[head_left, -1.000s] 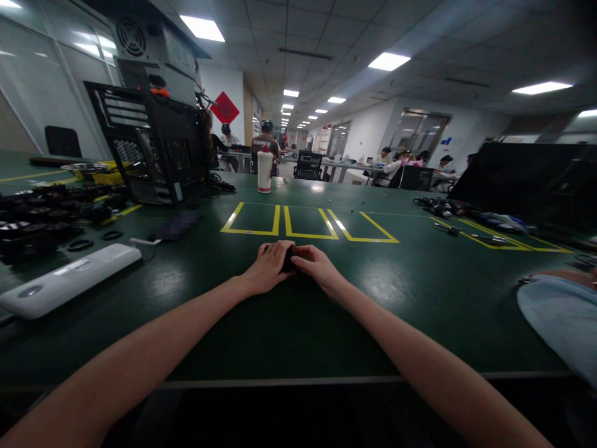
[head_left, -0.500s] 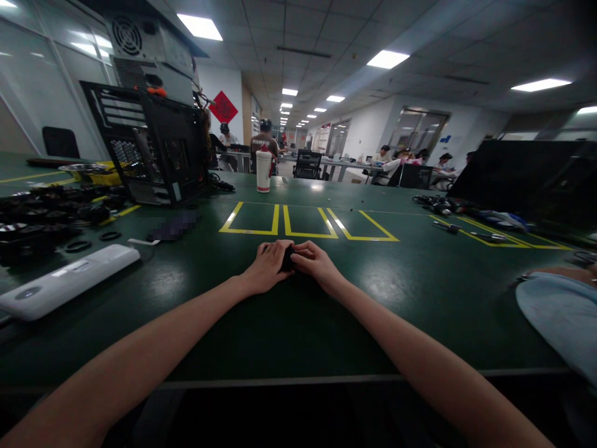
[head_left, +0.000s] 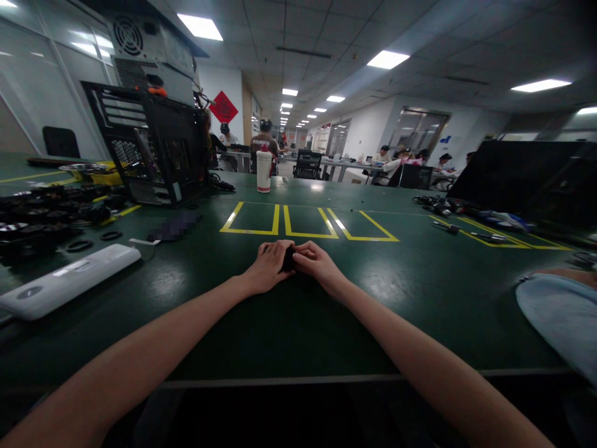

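Note:
A small black object (head_left: 288, 258) sits between my two hands, low over the green table (head_left: 298, 330). My left hand (head_left: 268, 266) is closed around its left side, fingers bent over the top. From the right, the thumb and fingers of my right hand (head_left: 316, 261) pinch its edge. Most of the object is covered by my fingers, so its kind cannot be made out. Just beyond my hands, yellow tape outlines (head_left: 310, 236) mark the tabletop.
On the left lie a white power strip (head_left: 69, 280), black rings (head_left: 79, 246) and a heap of black parts; a computer case (head_left: 153, 146) stands behind. A white cup (head_left: 263, 171) stands farther back. At right are cables, metal-tipped tools (head_left: 489, 237) and another person's pale blue sleeve (head_left: 559, 317).
Hardly anything differs: both my hands keep their places around the black object, and the right fingers shift very slightly.

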The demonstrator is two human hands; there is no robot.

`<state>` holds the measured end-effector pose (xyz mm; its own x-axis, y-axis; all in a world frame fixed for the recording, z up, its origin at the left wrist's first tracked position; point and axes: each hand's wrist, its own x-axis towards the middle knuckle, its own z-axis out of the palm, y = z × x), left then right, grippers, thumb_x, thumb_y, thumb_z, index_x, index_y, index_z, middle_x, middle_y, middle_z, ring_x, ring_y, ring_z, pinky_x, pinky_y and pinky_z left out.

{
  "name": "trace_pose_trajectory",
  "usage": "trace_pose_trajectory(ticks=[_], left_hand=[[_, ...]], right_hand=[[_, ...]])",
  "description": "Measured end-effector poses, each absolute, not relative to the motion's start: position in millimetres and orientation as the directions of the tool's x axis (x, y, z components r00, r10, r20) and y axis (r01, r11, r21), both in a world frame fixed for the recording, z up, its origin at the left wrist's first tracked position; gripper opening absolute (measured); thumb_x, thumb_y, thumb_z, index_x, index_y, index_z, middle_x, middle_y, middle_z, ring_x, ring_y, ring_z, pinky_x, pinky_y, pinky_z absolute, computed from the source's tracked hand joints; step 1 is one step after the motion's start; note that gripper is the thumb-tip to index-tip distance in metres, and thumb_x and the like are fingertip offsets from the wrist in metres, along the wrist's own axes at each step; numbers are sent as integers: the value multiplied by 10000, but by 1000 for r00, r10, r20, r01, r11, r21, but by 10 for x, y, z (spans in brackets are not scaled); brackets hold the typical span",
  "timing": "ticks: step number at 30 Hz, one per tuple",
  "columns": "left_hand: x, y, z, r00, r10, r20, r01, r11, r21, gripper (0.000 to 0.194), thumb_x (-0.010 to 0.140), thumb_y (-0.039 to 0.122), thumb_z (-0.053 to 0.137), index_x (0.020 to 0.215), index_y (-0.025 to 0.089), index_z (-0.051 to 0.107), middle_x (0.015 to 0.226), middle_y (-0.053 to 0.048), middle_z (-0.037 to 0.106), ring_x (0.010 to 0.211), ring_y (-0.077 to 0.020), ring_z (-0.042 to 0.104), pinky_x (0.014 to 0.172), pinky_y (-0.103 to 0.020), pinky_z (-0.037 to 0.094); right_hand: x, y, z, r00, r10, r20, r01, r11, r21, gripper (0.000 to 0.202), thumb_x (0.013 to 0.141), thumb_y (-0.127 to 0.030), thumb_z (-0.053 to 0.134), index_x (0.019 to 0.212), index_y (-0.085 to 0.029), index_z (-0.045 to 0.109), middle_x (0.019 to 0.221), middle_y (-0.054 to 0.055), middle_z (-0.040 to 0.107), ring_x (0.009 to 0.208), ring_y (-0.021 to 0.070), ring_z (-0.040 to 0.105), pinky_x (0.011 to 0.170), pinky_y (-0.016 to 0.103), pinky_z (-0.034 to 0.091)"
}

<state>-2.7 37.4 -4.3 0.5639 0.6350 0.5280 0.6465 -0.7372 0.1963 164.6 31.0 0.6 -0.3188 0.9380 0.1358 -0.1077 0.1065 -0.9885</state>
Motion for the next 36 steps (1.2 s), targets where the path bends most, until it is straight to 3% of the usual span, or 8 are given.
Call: trace_pose_trajectory(ticks=[7,15,26,36], left_hand=[[-19,348,-25,558,641,527,648,-733,206,558,742,259,561,1196,187,244,1188,-113,417,1128,-259,391,908,-421,265],[-18,319,-15,550,656,518,656,-722,218,550,749,258,549,1201,188,242,1197,-114,407,1119,-265,397,914,-432,261],[21,310,-18,570,637,519,636,-742,211,539,759,278,541,1197,181,244,1192,-114,412,1130,-256,387,915,-418,262],[17,308,-20,576,629,521,621,-752,222,540,751,267,550,1196,182,257,1185,-110,417,1121,-257,391,923,-423,253]], right_hand=[[1650,345,33,-321,945,66,-84,41,-996,304,637,-285,658,909,-197,556,959,28,578,827,133,564,809,324,435],[1740,288,-9,-393,896,208,-68,198,-978,372,621,-221,674,960,-228,520,955,19,577,961,162,526,856,357,407],[1658,274,-50,-272,932,239,-77,226,-971,240,660,-316,637,844,-219,517,894,-11,563,789,118,536,746,297,435],[1694,285,-34,-324,929,177,-100,153,-983,336,622,-233,673,932,-202,546,978,28,569,888,149,542,819,335,415]])
